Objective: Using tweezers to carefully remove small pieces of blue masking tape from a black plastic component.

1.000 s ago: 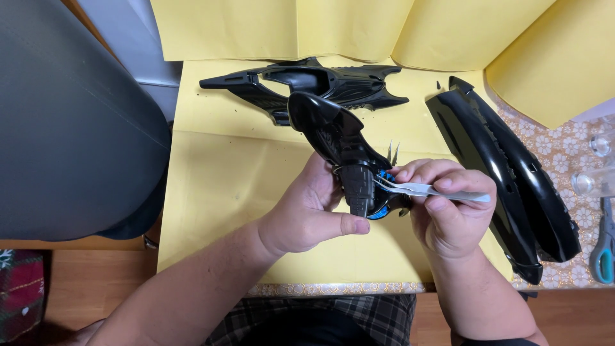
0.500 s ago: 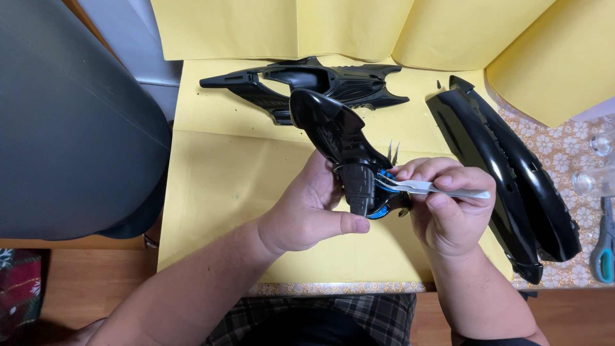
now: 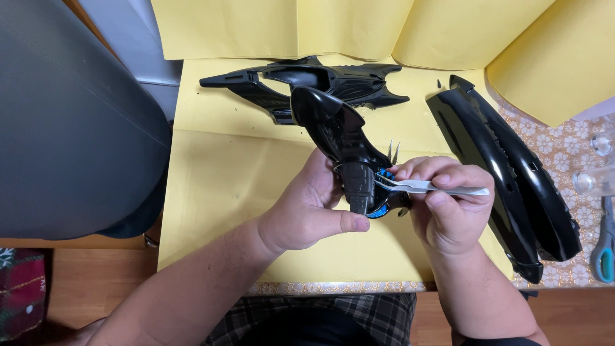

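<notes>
Over yellow paper [image 3: 211, 192]: left hand [image 3: 307, 211] clamps black toy part [image 3: 339, 134]; right hand [image 3: 451, 211] pinches tweezers [image 3: 435, 188]; black shells [image 3: 506, 166] beside.

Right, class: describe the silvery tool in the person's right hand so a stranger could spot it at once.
Start at the yellow paper covering the table, then find the two hands at its near edge. The right hand pinches slim metal tweezers, tips at the black toy part. They are the only pale, shiny thing among black pieces.

Looks like a home hobby corner: worktop [image 3: 564, 150] under a floral plastic cloth, yellow paper sheets [image 3: 218, 186] spread across and propped at the far side, teal-handled scissors [image 3: 603, 247] right, wooden floor [image 3: 96, 288] near left.
</notes>
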